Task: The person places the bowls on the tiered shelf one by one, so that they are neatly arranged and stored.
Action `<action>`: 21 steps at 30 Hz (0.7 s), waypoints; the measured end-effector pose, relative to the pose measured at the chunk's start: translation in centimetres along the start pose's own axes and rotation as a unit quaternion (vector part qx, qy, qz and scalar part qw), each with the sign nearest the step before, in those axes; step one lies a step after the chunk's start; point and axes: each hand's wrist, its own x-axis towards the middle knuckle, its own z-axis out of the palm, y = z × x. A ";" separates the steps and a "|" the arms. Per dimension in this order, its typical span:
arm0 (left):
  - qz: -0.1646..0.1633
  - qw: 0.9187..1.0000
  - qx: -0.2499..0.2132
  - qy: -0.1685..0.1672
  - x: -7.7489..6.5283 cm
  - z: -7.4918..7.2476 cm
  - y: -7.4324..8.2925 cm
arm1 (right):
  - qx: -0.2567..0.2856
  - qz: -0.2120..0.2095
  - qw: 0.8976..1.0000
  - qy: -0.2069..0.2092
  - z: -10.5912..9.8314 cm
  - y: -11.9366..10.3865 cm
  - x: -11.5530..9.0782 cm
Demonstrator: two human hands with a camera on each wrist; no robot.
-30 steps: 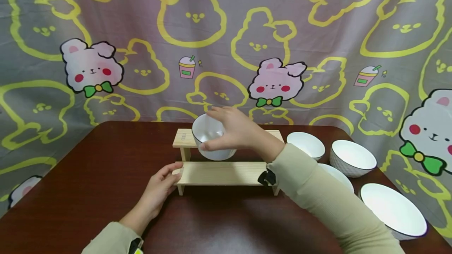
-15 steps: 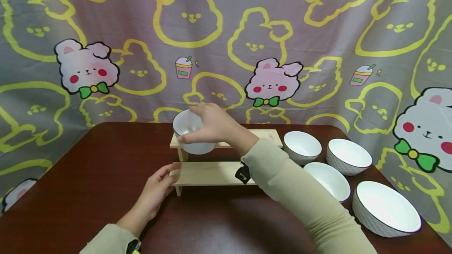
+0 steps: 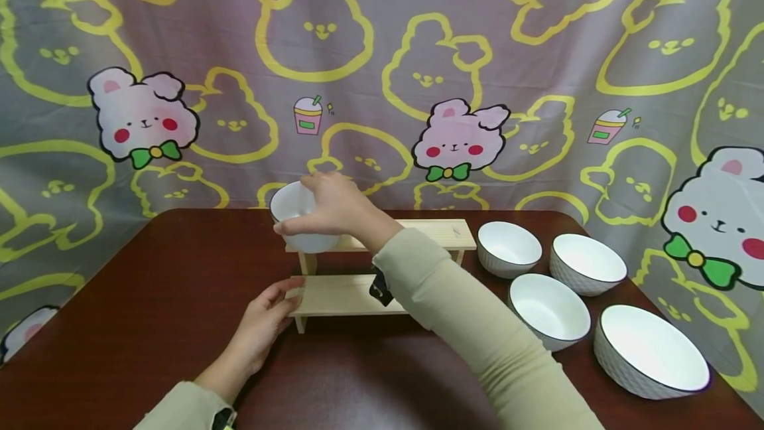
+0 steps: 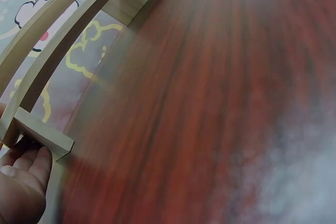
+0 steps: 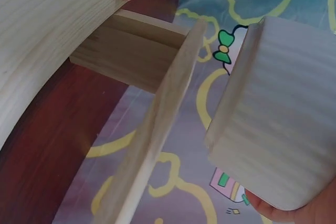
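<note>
A white bowl with a thin dark rim is held by my right hand, the thumb on the near side and the fingers on the far side. It hangs tilted over the left end of the upper shelf of a two-tier wooden rack. In the right wrist view a gap shows between the bowl and the shelf board. My left hand grips the left end of the lower shelf; the left wrist view shows its fingers curled beneath that end.
Several white bowls stand at the table's right: two at the back, a bowl nearer the rack and a larger textured bowl near the right edge. A patterned curtain hangs behind the dark wooden table.
My right hand has carried the bowl leftward, from above the rack's left-middle to its left end. The left hand stays on the lower shelf. The view has shifted slightly.
</note>
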 end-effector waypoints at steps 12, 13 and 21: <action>0.002 1.000 -0.002 -0.003 0.2 0.0 -0.1 | -0.017 0.015 1.000 -0.015 1.1 0.0 1.4; 0.003 1.000 -0.001 -0.003 0.2 0.0 -0.1 | -0.018 0.017 1.000 -0.014 1.1 0.1 1.5; 0.002 1.000 0.002 0.004 0.2 0.0 -0.2 | -0.002 0.029 1.000 -0.007 1.9 0.4 2.1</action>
